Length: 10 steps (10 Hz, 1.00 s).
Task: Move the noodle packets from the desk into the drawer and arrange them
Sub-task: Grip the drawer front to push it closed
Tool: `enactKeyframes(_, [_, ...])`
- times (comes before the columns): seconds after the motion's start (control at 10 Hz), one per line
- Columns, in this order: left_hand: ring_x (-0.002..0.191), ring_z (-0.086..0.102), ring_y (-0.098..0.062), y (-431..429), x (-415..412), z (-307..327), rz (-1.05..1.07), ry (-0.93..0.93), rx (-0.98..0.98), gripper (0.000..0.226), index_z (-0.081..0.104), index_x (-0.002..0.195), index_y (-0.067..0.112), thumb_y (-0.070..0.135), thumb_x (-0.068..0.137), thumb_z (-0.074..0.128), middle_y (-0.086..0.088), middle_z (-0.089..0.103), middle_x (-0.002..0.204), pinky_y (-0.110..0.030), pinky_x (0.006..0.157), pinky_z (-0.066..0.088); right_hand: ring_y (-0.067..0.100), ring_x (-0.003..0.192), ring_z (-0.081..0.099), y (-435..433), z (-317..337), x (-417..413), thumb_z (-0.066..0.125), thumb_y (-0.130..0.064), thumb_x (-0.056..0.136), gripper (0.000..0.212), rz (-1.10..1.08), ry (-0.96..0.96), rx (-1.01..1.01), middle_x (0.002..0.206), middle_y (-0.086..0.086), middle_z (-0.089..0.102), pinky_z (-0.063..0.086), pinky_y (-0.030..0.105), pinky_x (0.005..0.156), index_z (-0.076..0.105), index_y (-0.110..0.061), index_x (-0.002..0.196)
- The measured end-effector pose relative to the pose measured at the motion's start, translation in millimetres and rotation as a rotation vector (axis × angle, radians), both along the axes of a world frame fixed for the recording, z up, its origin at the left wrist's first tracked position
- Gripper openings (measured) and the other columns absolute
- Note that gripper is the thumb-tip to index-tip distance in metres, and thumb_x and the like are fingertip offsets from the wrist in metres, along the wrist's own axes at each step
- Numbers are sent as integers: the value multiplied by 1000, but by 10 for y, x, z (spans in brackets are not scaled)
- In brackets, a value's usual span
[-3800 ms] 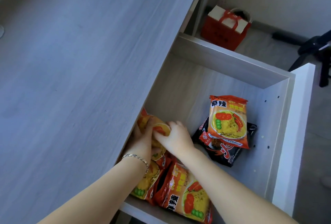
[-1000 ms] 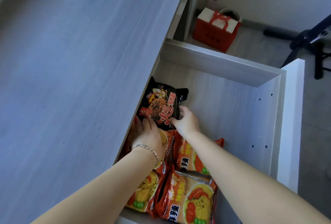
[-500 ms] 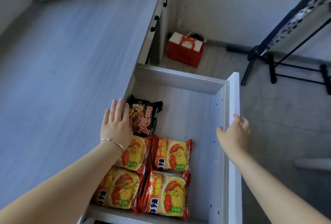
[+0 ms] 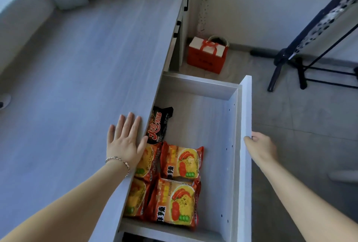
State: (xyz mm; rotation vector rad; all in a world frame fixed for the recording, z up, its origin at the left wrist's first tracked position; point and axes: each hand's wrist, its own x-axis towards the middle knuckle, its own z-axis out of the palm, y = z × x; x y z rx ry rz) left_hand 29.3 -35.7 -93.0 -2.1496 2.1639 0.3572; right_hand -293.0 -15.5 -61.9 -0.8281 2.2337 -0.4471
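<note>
Five noodle packets lie in the drawer (image 4: 235,137): four orange packets (image 4: 181,161) in a two-by-two block, one black packet (image 4: 158,123) beyond them, long axis running away. Left hand (image 4: 126,141) rests flat on the desk (image 4: 77,86), fingers (image 4: 128,123) spread, holding nothing. Right hand (image 4: 260,147) curls over the drawer front's top edge, nearer for a likely push shut.

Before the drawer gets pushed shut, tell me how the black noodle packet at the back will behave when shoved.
The black noodle packet looks like thin glossy film, so it would probably slide easily on the smooth drawer floor. It lies flat, so tipping or rolling seems unlikely. Its puffed shape suggests it is light, and the noodle block inside may crack if squeezed.
</note>
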Motion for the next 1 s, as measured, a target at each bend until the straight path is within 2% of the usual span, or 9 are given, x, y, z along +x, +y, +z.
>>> enactKeyframes(0.1, [147, -7, -15, -1, 5, -5, 6, 20, -8, 80, 7, 150, 30, 60, 76, -4, 7, 1, 160, -39, 119, -8, 33, 65, 47, -169, -79, 266, 45, -11, 76, 32, 37, -77, -23, 80, 33, 55, 40, 29, 67, 58, 11, 97])
enactKeyframes(0.2, [147, -9, -15, 0, 13, 1, 7, 22, -14, 78, 4, 149, 32, 59, 77, -6, 8, -2, 159, -38, 118, -11, 40, 89, 65, -322, -161, 610, 46, -11, 73, 28, 90, -235, -46, 97, 28, 67, 53, 42, 88, 65, 0, 90])
enactKeyframes(0.3, [145, -14, -15, -10, 37, -20, -1, 6, -18, 75, -1, 149, 33, 58, 79, -7, 9, -11, 157, -36, 114, -17, 22, 85, 67, -478, -144, 1042, 41, 1, 84, 36, 107, -499, -45, 86, 4, 72, 55, 33, 80, 72, -11, 95])
enactKeyframes(0.4, [140, -16, -12, -20, 49, -45, -19, 16, -19, 74, 4, 150, 31, 57, 81, -1, 8, -7, 156, -37, 113, -15, 21, 101, 60, -649, -191, 1437, 39, 0, 93, 35, 130, -657, -11, 107, 8, 63, 50, 31, 87, 57, -4, 122])
enactKeyframes(0.6, [137, 33, -24, -31, 54, -46, -19, -26, -45, 62, 44, 139, 21, 49, 85, 31, -3, 44, 146, -43, 109, 13, 16, 104, 56, -887, -284, 1960, 29, 12, 87, 47, 295, -774, 70, 116, 10, 62, 49, 17, 76, 52, -2, 125])
enactKeyframes(0.7, [132, 44, -29, -44, 54, -50, -18, -40, -18, 61, 48, 136, 21, 49, 84, 32, -4, 50, 143, -44, 107, 17, 18, 117, 52, -928, -313, 1996, 29, 15, 85, 54, 405, -819, 114, 133, 10, 56, 46, 20, 81, 48, -8, 130])
enactKeyframes(0.8, [141, 30, -29, -65, 20, 55, -9, -40, 68, 68, 36, 144, 24, 52, 84, 18, -3, 35, 152, -43, 117, 10, 15, 121, 47, -934, -247, 1903, 32, 13, 86, 55, 573, -830, 211, 128, 4, 55, 43, 23, 87, 42, -10, 135])
enactKeyframes(0.9, [148, 0, -26, -128, -32, 216, -2, -58, 210, 65, 9, 150, 28, 53, 90, 8, 1, 4, 161, -44, 119, 1, 19, 108, 54, -942, -121, 1814, 42, -2, 89, 38, 826, -505, 187, 107, 2, 65, 44, 26, 90, 56, -9, 123])
enactKeyframes(1.0, [138, 28, -29, -376, -210, 544, 105, -49, 260, 45, 37, 138, 20, 39, 98, 32, -6, 33, 149, -41, 112, 25, 24, 112, 58, -1037, 145, 1680, 46, -10, 86, 32, 916, -233, 148, 117, 8, 67, 46, 32, 97, 63, -12, 113])
